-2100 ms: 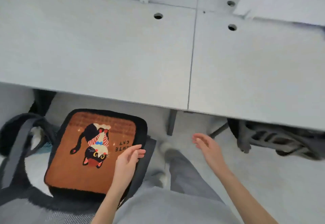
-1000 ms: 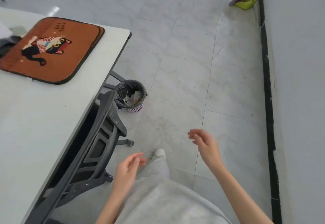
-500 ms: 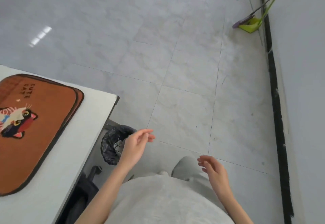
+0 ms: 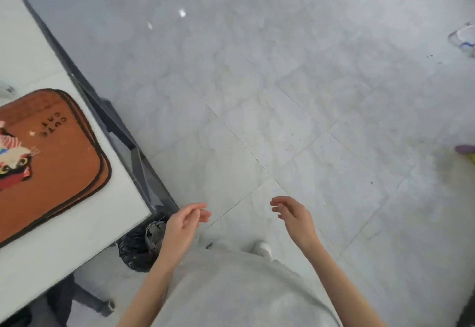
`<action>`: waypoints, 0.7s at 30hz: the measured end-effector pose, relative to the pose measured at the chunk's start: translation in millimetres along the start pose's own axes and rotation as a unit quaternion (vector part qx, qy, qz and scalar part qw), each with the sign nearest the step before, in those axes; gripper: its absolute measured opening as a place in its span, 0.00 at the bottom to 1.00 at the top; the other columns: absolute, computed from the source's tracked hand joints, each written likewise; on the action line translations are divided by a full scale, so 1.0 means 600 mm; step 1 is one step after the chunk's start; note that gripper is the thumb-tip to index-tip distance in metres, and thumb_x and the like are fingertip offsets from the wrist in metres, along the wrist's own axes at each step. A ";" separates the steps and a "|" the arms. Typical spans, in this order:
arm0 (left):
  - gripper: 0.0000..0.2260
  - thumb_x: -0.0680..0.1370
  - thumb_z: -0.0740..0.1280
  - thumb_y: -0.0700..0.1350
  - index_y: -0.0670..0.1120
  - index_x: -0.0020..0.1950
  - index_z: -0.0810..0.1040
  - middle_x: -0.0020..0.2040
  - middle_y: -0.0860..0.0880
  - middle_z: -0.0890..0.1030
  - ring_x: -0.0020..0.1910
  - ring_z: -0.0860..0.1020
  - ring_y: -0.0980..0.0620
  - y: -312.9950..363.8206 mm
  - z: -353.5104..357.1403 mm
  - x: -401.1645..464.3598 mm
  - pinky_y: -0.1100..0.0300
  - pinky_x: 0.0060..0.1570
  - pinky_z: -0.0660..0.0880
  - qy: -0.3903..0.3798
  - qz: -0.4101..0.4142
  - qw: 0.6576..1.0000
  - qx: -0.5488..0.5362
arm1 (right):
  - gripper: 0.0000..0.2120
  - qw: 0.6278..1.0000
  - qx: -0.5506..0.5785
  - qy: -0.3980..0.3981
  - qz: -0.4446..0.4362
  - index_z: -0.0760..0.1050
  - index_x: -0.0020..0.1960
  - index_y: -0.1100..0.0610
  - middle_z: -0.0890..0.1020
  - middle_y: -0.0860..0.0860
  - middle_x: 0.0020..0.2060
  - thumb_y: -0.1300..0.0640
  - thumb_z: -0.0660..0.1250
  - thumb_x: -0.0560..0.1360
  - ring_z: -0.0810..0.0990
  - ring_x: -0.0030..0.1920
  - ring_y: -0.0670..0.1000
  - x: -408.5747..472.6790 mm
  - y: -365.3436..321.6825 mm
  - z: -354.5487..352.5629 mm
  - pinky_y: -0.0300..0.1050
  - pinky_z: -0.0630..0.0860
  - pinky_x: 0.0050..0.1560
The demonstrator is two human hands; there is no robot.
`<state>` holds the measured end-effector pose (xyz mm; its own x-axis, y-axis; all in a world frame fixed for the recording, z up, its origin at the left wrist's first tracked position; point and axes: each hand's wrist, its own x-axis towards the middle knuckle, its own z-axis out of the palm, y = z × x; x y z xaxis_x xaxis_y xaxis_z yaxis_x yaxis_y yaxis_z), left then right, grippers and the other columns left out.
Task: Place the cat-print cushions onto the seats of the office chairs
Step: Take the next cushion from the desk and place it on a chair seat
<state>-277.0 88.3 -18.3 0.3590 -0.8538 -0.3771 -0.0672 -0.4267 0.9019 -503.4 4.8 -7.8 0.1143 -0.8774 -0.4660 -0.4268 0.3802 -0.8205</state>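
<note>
A stack of orange cat-print cushions (image 4: 51, 157) with dark edging lies on the white desk (image 4: 77, 234) at the left; the cat and the words "CUTE CAT" show on the top one, and its left part is cut off by the frame. My left hand (image 4: 183, 224) hangs empty just past the desk's corner, fingers loosely apart. Over the floor, my right hand (image 4: 293, 217) is also empty with its fingers apart. No chair seat shows; only a dark chair base with a caster (image 4: 102, 306) appears under the desk.
A bin lined with a black bag (image 4: 140, 247) stands on the floor by the desk corner, below my left hand. Pale floor tiles (image 4: 295, 95) spread ahead and to the right. Small items lie at the far right edge.
The view has swung from the chair with a cushion on its seat round to the desk corner. Both empty hands have come closer together, and the cushion stack now sits nearer on the left.
</note>
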 end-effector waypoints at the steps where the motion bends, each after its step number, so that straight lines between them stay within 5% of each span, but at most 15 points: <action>1: 0.13 0.79 0.57 0.35 0.50 0.48 0.78 0.36 0.56 0.84 0.36 0.80 0.64 0.005 0.003 0.007 0.71 0.41 0.74 0.035 -0.018 0.999 -0.015 | 0.16 0.999 -0.014 -0.030 -0.024 0.75 0.43 0.47 0.81 0.45 0.45 0.65 0.56 0.76 0.81 0.46 0.42 0.042 -0.040 -0.003 0.44 0.75 0.54; 8: 0.12 0.79 0.56 0.35 0.46 0.49 0.77 0.42 0.49 0.83 0.36 0.80 0.63 0.022 0.003 0.106 0.69 0.41 0.76 0.238 -0.099 0.962 -0.094 | 0.15 0.971 -0.053 -0.179 -0.149 0.77 0.44 0.50 0.82 0.46 0.44 0.66 0.56 0.76 0.81 0.41 0.37 0.294 -0.232 0.073 0.43 0.76 0.52; 12: 0.14 0.79 0.57 0.36 0.52 0.46 0.78 0.42 0.51 0.83 0.38 0.81 0.59 0.043 -0.033 0.221 0.62 0.47 0.75 0.287 -0.106 0.946 -0.108 | 0.16 0.959 -0.086 -0.225 -0.146 0.77 0.43 0.49 0.82 0.48 0.44 0.66 0.56 0.76 0.81 0.40 0.37 0.406 -0.269 0.143 0.45 0.76 0.51; 21: 0.11 0.80 0.57 0.39 0.50 0.52 0.77 0.44 0.53 0.82 0.42 0.80 0.62 0.170 -0.186 0.432 0.68 0.48 0.75 0.377 -0.051 0.918 -0.114 | 0.14 0.910 -0.219 -0.328 -0.129 0.78 0.43 0.52 0.83 0.47 0.44 0.66 0.57 0.76 0.81 0.42 0.37 0.584 -0.384 0.243 0.48 0.77 0.52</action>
<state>-87.0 -143.0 -0.8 0.9008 -0.3263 -0.2866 0.1683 -0.3459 0.9230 -234.0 -347.6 -30.5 0.7106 -0.5031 -0.4918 -0.6104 -0.0933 -0.7865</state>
